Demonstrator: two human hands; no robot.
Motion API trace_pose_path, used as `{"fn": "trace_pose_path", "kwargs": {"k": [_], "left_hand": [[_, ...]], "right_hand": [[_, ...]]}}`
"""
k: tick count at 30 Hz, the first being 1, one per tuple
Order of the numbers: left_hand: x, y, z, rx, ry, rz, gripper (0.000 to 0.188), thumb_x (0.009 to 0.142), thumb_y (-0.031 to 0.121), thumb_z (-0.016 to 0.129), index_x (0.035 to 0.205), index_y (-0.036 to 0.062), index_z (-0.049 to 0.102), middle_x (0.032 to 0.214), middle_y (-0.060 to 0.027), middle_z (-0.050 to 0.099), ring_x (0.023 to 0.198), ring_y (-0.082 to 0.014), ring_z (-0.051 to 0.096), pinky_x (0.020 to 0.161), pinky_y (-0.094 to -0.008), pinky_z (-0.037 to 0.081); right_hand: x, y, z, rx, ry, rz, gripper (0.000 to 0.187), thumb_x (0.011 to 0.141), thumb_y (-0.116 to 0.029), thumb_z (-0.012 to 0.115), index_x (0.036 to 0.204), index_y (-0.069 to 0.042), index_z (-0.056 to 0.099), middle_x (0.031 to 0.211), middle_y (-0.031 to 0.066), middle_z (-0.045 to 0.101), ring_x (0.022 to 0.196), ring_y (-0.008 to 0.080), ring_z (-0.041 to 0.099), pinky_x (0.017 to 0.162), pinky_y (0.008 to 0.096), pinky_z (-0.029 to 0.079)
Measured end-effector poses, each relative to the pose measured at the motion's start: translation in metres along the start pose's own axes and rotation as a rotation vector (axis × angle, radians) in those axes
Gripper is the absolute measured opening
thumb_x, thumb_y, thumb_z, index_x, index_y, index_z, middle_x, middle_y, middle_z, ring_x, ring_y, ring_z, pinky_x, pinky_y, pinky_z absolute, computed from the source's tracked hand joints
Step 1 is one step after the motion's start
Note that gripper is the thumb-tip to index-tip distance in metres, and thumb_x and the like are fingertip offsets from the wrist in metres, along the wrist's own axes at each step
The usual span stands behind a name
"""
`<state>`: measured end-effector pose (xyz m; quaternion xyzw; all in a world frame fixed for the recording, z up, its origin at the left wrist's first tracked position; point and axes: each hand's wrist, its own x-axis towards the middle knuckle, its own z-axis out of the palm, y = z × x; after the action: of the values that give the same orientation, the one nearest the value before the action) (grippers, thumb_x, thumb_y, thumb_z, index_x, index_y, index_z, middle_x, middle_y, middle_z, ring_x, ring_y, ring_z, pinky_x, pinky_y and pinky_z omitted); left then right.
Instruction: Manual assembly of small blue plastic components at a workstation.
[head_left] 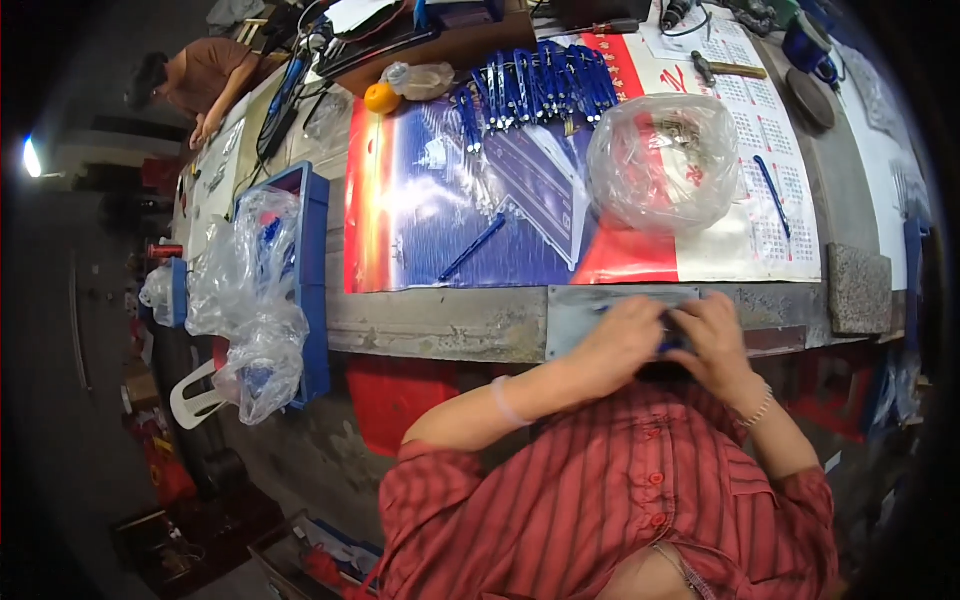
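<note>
My left hand [628, 338] and my right hand [716, 342] are close together at the table's front edge, fingers bent inward. Between them shows a bit of a dark blue piece [668, 338]; the fingers hide most of it, and its kind cannot be told. Under the hands lies a flat grey plate [575, 318]. On the printed sheet beyond, a slim blue pen-like piece [473, 247] lies at a slant, and another slim blue piece [772, 198] lies at the right. Farther back, many similar blue pieces [545, 85] form a row.
A clear plastic bag [665, 165] with small pieces sits on the calendar sheet [400, 230]. Behind are an orange [381, 98] and a hammer [735, 70]. A blue crate [313, 250] with plastic bags stands left, a stone block [861, 290] right. Another person [215, 80] works far left.
</note>
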<state>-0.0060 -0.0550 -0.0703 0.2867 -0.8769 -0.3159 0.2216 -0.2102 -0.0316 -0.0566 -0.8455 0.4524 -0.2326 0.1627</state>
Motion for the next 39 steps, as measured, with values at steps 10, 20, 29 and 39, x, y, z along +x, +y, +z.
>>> {"fn": "trace_pose_path", "kwargs": {"k": [10,20,29,39], "left_hand": [[-0.036,-0.002,-0.024,0.102,0.123,-0.137,0.025,0.068,0.005,0.066,0.087,-0.0040,0.052,0.111,-0.0234,0.051,0.100,-0.0394,0.049,0.088,-0.0446,0.041],[-0.003,0.003,0.001,0.017,0.069,0.050,0.023,0.072,0.010,0.062,0.088,-0.0030,0.052,0.110,-0.0222,0.050,0.105,-0.0392,0.046,0.090,-0.0458,0.037],[-0.049,0.007,-0.012,0.018,0.091,-0.106,0.029,0.072,0.007,0.063,0.095,-0.0054,0.051,0.111,-0.0239,0.050,0.102,-0.0404,0.048,0.087,-0.0449,0.041],[-0.051,0.000,-0.025,0.079,0.044,-0.183,0.018,0.079,0.006,0.052,0.092,-0.0062,0.051,0.115,-0.0248,0.049,0.102,-0.0395,0.048,0.086,-0.0432,0.043]], "right_hand": [[0.033,-0.028,0.011,0.164,-0.074,0.024,0.051,0.059,-0.009,0.075,0.105,0.000,0.053,0.103,0.0165,0.052,0.095,0.0359,0.049,0.084,0.0431,0.041],[0.008,-0.015,-0.010,0.156,-0.132,0.042,0.055,0.059,-0.005,0.074,0.109,0.000,0.053,0.104,0.0166,0.052,0.097,0.0365,0.050,0.086,0.0424,0.042],[0.024,-0.031,0.013,0.276,-0.182,-0.118,0.051,0.062,-0.012,0.074,0.108,-0.002,0.054,0.105,0.0164,0.052,0.099,0.0362,0.049,0.092,0.0461,0.038],[0.041,-0.031,0.027,0.242,-0.043,-0.081,0.049,0.059,-0.013,0.075,0.101,0.000,0.054,0.100,0.0152,0.052,0.094,0.0343,0.049,0.082,0.0422,0.041]]}}
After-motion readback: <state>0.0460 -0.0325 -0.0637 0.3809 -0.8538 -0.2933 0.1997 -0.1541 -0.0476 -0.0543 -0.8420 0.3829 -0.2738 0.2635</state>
